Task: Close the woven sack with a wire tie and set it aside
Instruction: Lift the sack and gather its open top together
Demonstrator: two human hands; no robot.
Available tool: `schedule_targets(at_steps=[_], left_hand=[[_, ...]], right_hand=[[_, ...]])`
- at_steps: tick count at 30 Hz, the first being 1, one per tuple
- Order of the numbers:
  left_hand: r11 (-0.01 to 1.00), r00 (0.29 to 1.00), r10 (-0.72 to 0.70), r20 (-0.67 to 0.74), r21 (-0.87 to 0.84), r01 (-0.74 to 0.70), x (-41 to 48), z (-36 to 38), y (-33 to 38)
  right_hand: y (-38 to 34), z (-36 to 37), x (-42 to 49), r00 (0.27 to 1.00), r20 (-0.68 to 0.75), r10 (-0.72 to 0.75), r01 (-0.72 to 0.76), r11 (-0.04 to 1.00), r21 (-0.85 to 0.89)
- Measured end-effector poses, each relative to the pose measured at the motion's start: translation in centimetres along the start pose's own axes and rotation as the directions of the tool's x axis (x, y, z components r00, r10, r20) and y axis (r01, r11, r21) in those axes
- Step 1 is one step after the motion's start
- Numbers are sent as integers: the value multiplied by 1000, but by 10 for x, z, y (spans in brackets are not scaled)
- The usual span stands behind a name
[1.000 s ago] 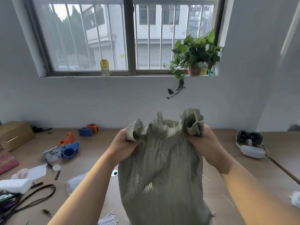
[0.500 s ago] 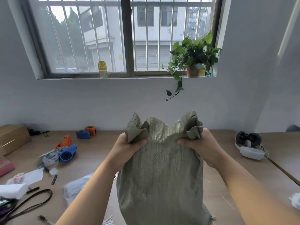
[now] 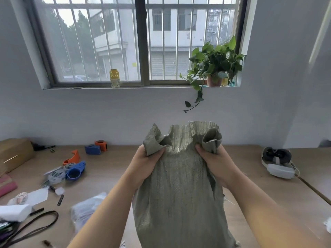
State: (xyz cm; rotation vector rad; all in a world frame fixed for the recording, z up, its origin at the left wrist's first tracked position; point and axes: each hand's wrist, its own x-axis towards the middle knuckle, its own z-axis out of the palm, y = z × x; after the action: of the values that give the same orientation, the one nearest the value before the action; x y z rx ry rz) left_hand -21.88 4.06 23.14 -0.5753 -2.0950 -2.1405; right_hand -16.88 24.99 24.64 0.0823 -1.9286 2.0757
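Observation:
A grey-green woven sack (image 3: 179, 194) stands upright in front of me on the wooden table (image 3: 111, 169). My left hand (image 3: 145, 165) grips the left side of its mouth, with a bunch of fabric sticking up above the fist. At the right side of the mouth, my right hand (image 3: 215, 163) grips another gathered bunch. Between my hands the mouth edge stands up, crumpled and still spread. I see no wire tie on the sack or in either hand.
Left of the sack lie blue (image 3: 75, 171) and orange (image 3: 72, 157) tape dispensers, a clear plastic bag (image 3: 87, 208), a dark strap (image 3: 35, 224) and a cardboard box (image 3: 14, 154). A headset (image 3: 277, 163) rests at the right. A potted plant (image 3: 215, 68) sits on the windowsill.
Both hands stay on the sack mouth and have drawn a little closer together, gathering the fabric. The view has tilted up slightly.

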Motion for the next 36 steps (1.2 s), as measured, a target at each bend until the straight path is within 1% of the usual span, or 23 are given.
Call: schedule_targets(at_steps=[2,4,6,8,10,12,14,17,20,23,25,28,31,34,36], left_hand=[[998,1000,8,-10,-64,-9,0,7,1],[985,999,-37,-13,-172,34,-1,15,2],[962,997,-82,14,-261,83,-3,19,2],[952,995,-71,74,-292,89,-3,18,0],[966,986,-16,167,-252,58,-2,13,-2],[990,974,-1,228,-134,32,0,8,-3],[999,976,-19,219,-25,25,2,5,-6],[1000,989,-26,143,-8,28,5,2,-8],[999,992,-28,124,25,25,4,5,-8],[998,995,-58,86,-12,59,-2,19,-4],[996,993,-84,81,-33,87,-3,28,-4],[991,988,-101,118,-78,111,-5,44,-4],[972,981,-110,160,-191,140,-8,58,-1],[969,975,-128,184,-188,162,-9,64,-7],[977,976,-103,193,-167,136,-9,66,-12]], right_hand=[[2,4,0,1000,26,-8,8,999,32],[3,3,0,998,66,-23,19,998,65],[2,2,0,993,116,-8,-2,996,88],[-1,0,-1,989,147,-25,14,997,73],[-2,-1,-1,989,135,-66,59,997,57],[-2,-3,1,990,102,-97,91,994,60],[-3,-3,2,993,60,-100,96,993,69],[-3,-1,2,997,2,-78,78,992,97],[-3,5,1,998,-32,-50,54,990,127],[-2,10,0,999,-49,-13,22,981,193],[-1,15,0,1000,-31,5,2,978,209],[-2,22,-3,1000,2,3,-4,977,211],[-2,30,-6,1000,12,-4,2,977,215],[-2,34,-7,999,-20,39,-34,978,205],[0,35,-7,998,-33,61,-54,982,181]])
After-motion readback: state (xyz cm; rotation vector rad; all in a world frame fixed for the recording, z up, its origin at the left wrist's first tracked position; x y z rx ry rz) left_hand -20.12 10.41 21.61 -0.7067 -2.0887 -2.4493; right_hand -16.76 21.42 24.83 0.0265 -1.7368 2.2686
